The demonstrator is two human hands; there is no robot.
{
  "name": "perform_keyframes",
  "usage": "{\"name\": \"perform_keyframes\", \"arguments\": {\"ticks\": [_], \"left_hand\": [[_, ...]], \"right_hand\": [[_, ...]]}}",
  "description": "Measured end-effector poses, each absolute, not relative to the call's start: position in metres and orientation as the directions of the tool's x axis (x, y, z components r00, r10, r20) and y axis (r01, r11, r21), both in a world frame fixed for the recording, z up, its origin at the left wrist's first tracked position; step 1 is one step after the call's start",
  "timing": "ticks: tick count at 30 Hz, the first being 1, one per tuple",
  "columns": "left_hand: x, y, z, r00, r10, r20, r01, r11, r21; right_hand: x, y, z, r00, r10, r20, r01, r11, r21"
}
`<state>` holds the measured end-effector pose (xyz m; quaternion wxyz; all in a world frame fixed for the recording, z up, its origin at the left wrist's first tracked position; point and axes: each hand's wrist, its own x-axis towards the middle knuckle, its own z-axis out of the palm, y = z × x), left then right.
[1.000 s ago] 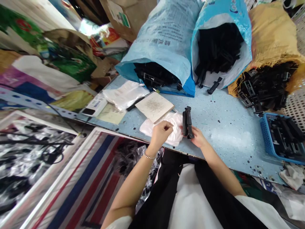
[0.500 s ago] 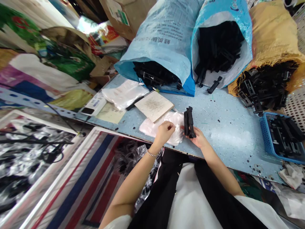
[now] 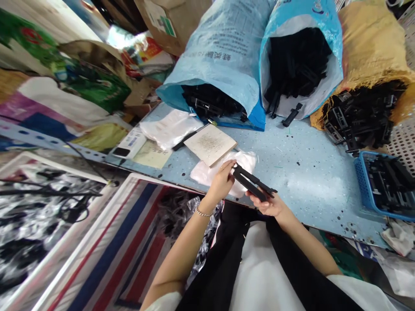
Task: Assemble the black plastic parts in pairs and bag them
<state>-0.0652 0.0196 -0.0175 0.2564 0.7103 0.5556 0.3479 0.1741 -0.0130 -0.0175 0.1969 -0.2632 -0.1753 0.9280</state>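
A long black plastic frame part [image 3: 254, 183] lies tilted across my two hands above the blue speckled table [image 3: 301, 194]. My right hand [image 3: 267, 204] is palm up and holds it from below near its far end. My left hand [image 3: 222, 181] has its fingers at the part's other end and rests over a crumpled white plastic bag [image 3: 223, 170]. A beige square board [image 3: 210, 144] lies just beyond my left hand.
Blue woven sacks [image 3: 223, 52] and a tan sack [image 3: 369, 47] spill black plastic parts at the table's back. A blue basket [image 3: 382, 185] of parts stands at right. Folded white plastic [image 3: 170, 127] and papers lie back left. Striped bags lie below the left edge.
The black part has swung from upright to nearly flat and now points right. My left hand has come from the white bag onto the part's end.
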Motion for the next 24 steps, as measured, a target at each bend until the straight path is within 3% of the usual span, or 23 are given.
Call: {"name": "perform_keyframes", "arguments": {"ticks": [4,9,12,14,18,21,24], "left_hand": [[-0.06,-0.001,-0.006,0.096,0.959,0.265,0.622,-0.266,0.737],[-0.027,-0.034,0.005,0.425,0.817,0.391,0.484,-0.569,0.664],[-0.016,-0.045,0.014,0.472,0.796,0.378,0.389,-0.573,0.721],[-0.02,-0.051,0.025,0.438,0.832,0.34,0.386,-0.516,0.765],[-0.066,-0.073,0.065,0.292,0.932,0.212,0.463,-0.332,0.822],[-0.124,-0.096,0.085,0.28,0.96,0.01,0.542,-0.166,0.824],[-0.184,-0.103,0.066,0.209,0.964,-0.166,0.662,-0.014,0.75]], "right_hand": [[0.161,-0.003,-0.025,-0.75,0.48,-0.455,-0.253,-0.844,-0.473],[0.148,0.004,-0.028,-0.463,0.721,-0.516,-0.214,-0.656,-0.724],[0.15,-0.008,-0.011,-0.313,0.867,-0.387,0.009,-0.405,-0.914],[0.157,-0.017,0.004,-0.378,0.886,-0.27,0.18,-0.216,-0.96],[0.169,-0.017,0.004,-0.494,0.865,-0.092,0.362,0.108,-0.926],[0.165,-0.008,-0.02,-0.555,0.829,0.069,0.533,0.419,-0.735],[0.156,-0.005,-0.037,-0.63,0.774,0.066,0.631,0.559,-0.537]]}}
